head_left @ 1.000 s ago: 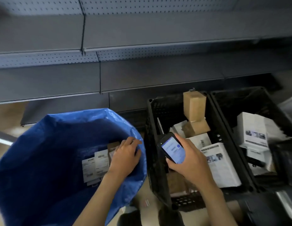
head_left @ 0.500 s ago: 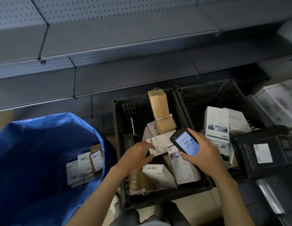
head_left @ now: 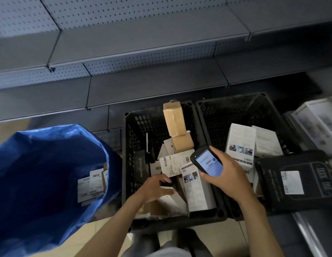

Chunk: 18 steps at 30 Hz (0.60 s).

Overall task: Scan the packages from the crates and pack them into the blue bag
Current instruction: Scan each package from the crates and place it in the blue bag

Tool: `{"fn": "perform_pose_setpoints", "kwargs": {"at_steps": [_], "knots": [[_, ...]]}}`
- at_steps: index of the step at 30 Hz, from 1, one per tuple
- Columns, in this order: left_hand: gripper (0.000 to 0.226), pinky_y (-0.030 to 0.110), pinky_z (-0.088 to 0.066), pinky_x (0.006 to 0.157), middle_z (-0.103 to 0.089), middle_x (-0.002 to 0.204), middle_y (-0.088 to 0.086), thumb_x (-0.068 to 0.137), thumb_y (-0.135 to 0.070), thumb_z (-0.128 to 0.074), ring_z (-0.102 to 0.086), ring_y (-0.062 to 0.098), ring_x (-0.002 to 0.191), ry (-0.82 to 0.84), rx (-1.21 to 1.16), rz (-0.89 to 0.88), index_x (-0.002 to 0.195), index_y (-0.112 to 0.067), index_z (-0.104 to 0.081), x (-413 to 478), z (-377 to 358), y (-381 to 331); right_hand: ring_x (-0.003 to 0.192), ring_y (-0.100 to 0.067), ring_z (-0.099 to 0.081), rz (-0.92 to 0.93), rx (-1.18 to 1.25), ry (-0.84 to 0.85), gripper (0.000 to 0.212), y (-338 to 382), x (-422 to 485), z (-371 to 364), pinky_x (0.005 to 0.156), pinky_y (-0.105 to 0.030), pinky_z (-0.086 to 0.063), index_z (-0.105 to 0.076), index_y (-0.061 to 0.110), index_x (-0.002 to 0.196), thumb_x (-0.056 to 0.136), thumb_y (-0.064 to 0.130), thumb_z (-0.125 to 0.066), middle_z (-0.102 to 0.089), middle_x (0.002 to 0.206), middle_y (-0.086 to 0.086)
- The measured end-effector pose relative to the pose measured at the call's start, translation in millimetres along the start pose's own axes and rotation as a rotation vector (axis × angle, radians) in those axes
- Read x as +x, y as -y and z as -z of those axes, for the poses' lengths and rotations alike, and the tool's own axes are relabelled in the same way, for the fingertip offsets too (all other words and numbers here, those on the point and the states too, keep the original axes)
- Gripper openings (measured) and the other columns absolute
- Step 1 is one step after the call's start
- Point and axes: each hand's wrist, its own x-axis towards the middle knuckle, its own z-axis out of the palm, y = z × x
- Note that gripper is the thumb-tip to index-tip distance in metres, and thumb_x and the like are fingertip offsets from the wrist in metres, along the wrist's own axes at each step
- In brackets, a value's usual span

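Black plastic crate (head_left: 135,130) holds the jumbled packages (head_left: 198,191); the left hand (head_left: 156,187) reaches in, fingers (head_left: 164,180) curled over a dark item (head_left: 168,183) just beneath the labelled white package (head_left: 172,165), grip impossible to tell; the right hand (head_left: 228,180) clamps the handheld scanner (head_left: 206,161) just right of them. Picking is the step, I judge; next, lift one, scan its barcode, drop it in the blue bag (head_left: 41,164) leftward.

Black box (head_left: 140,166) in crate: "Wisdom Series".
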Motion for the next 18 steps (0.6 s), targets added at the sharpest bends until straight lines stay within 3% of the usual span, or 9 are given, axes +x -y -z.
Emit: {"fn": "perform_pose_setpoints", "kwargs": {"at_steps": [3, 8, 12, 16, 18], "knots": [[0.042, 0.007, -0.039, 0.077, -0.058, 0.127, -0.014, 0.081, -0.033, -0.085, -0.053, 0.007, 0.116, -0.053, -0.028, -0.028, 0.119, -0.026, -0.067, -1, -1, -5, 0.120, -0.006, -0.056, 0.010, 0.019, 0.012, 0.089, -1, 1, -1, 0.096, -0.032, -0.054, -0.040, 0.042, 0.151, 0.076, 0.043, -0.087, -0.056, 0.134, 0.020], [0.042, 0.008, -0.043, 0.076, -0.054, 0.127, -0.016, 0.080, -0.028, -0.086, -0.054, 0.007, 0.112, -0.184, -0.048, -0.099, 0.117, -0.027, -0.067, -10, 17, -17, 0.118, -0.003, -0.056, 0.025, 0.046, 0.001, 0.090, -3, 5, -5, 0.096, -0.033, -0.055, -0.041, 0.042, 0.151, 0.074, 0.044, -0.088, -0.056, 0.130, 0.022], [0.041, 0.016, -0.046, 0.083, -0.059, 0.118, -0.016, 0.077, -0.033, -0.088, -0.057, 0.001, 0.107, -0.385, -0.060, -0.258, 0.112, -0.035, -0.067, -22, 48, -23, 0.119, -0.004, -0.057, 0.020, 0.107, -0.001, 0.092, 3, 8, -10, 0.097, -0.032, -0.054, -0.043, 0.040, 0.152, 0.073, 0.041, -0.091, -0.057, 0.129, 0.022], [0.071, 0.018, -0.045, 0.099, -0.056, 0.129, -0.023, 0.076, -0.040, -0.088, -0.053, 0.000, 0.121, -0.585, -0.128, -0.365, 0.137, -0.037, -0.052, -33, 67, -21, 0.116, -0.001, -0.056, 0.013, 0.139, 0.000, 0.093, 11, 12, -18, 0.095, -0.025, -0.049, -0.043, 0.040, 0.151, 0.072, 0.040, -0.092, -0.056, 0.130, 0.021], [0.072, 0.026, -0.047, 0.101, -0.053, 0.130, -0.022, 0.076, -0.042, -0.087, -0.052, 0.004, 0.122, -0.632, -0.031, -0.414, 0.137, -0.036, -0.050, -35, 68, -10, 0.115, 0.003, -0.054, 0.014, 0.153, 0.010, 0.093, 14, 12, -24, 0.096, -0.025, -0.049, -0.042, 0.043, 0.151, 0.073, 0.039, -0.091, -0.054, 0.129, 0.029]]}}
